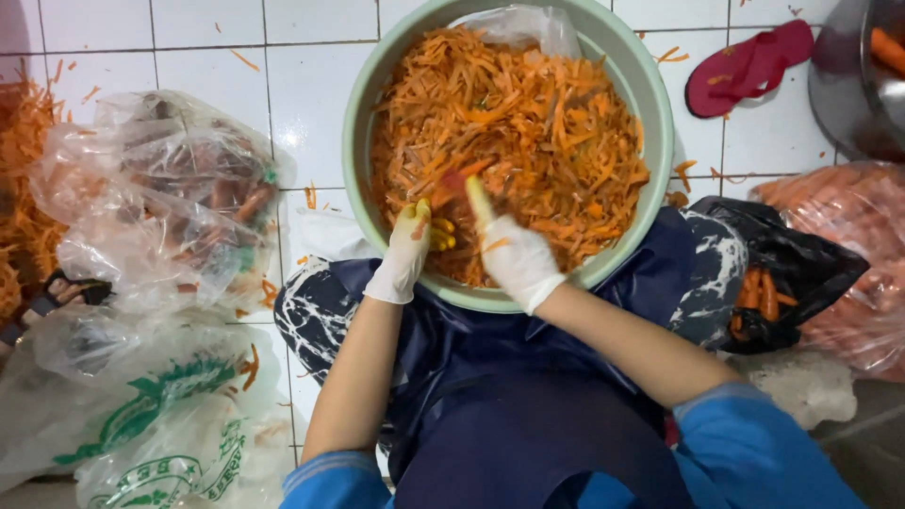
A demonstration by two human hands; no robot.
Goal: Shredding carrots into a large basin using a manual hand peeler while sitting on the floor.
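Note:
A big pale green basin (pixel 650 104) on the white tile floor is heaped with shredded carrot (pixel 528 123). Both my hands wear white gloves and meet over its near rim. My left hand (pixel 403 253) is closed around a small yellow-handled tool (pixel 441 236). My right hand (pixel 517 256) grips a carrot piece (pixel 454 181), its forefinger stretched along it toward the shreds. The carrot piece lies just above the tool. A dark blue apron (pixel 509 396) covers my lap below the basin.
Clear plastic bags (pixel 170 188) of whole carrots lie at the left, with printed white bags (pixel 160 415) nearer me. A shredded carrot heap (pixel 24 179) sits far left. A red sandal (pixel 745 66), a metal pot (pixel 858 75) and a black bag (pixel 792 269) of carrots are at the right.

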